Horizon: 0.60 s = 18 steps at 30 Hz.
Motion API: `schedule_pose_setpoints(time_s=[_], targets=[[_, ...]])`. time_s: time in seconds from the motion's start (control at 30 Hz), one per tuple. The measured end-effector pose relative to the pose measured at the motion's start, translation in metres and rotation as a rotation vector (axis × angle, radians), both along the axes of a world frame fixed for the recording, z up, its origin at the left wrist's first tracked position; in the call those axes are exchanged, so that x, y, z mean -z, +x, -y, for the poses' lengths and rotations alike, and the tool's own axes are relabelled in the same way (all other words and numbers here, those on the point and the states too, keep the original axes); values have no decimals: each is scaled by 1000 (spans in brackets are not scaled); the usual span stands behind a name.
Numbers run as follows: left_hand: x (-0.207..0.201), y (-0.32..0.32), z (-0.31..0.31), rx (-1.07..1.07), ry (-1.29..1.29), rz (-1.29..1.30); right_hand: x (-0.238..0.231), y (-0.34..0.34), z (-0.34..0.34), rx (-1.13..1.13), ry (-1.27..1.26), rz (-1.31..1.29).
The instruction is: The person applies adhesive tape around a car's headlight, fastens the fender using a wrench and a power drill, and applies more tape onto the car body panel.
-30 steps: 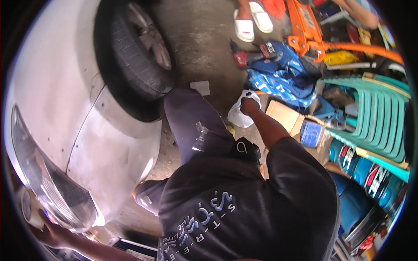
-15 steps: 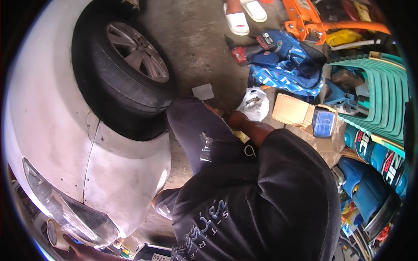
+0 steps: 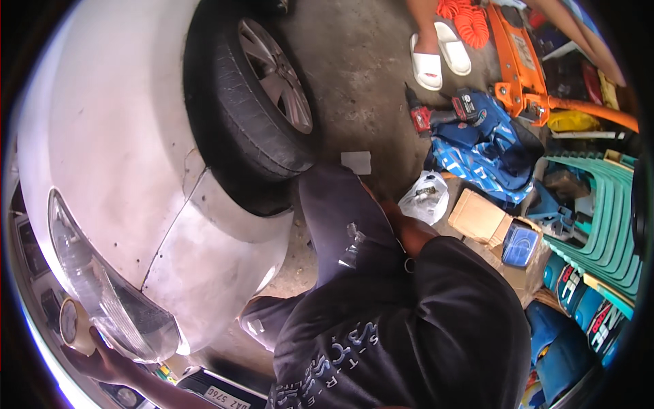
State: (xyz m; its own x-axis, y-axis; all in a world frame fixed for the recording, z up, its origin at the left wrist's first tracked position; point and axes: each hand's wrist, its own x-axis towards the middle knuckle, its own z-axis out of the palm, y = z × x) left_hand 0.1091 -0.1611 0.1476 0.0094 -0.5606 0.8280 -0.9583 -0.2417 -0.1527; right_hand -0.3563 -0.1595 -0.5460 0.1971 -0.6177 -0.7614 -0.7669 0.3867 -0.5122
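At the lower left, my left hand [image 3: 99, 361] is closed round a wide roll of tape [image 3: 70, 326], beside the clear headlight [image 3: 102, 300] of a whitish car. Its fingers press on the roll's side. My right hand [image 3: 391, 210] rests low beyond my right thigh [image 3: 334, 218], near a white plastic bag [image 3: 426, 198]. Thigh and shadow cover those fingers, so what they hold, if anything, is hidden. The car's fender [image 3: 129, 123] and front wheel [image 3: 266, 123] stand to the left of my bent legs. A paper-like sheet [image 3: 355, 162] lies on the floor beside the tyre.
A red cordless drill [image 3: 420, 121], blue bag [image 3: 484, 150] and opened carton [image 3: 480, 217] lie right. Beyond are an orange floor jack [image 3: 521, 61], green stacked chairs [image 3: 599, 211] and blue jugs [image 3: 569, 286]. Another person's white slippers [image 3: 426, 71] and arm [image 3: 579, 34] show at the top.
The view has swung, so the car and floor items sit farther right and mostly lower. My left hand and the tape roll now show more fully. Another person's arm has entered at upper right.
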Motion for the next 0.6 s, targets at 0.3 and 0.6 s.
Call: schedule_pose_setpoints(time_s=[0.3, 0.6], targets=[[11, 0, 7, 215, -13, -406, -37, -80, 33, -305, -45, 171], [20, 42, 8, 399, 108, -279, -343, -12, 134, 388, -312, 983]])
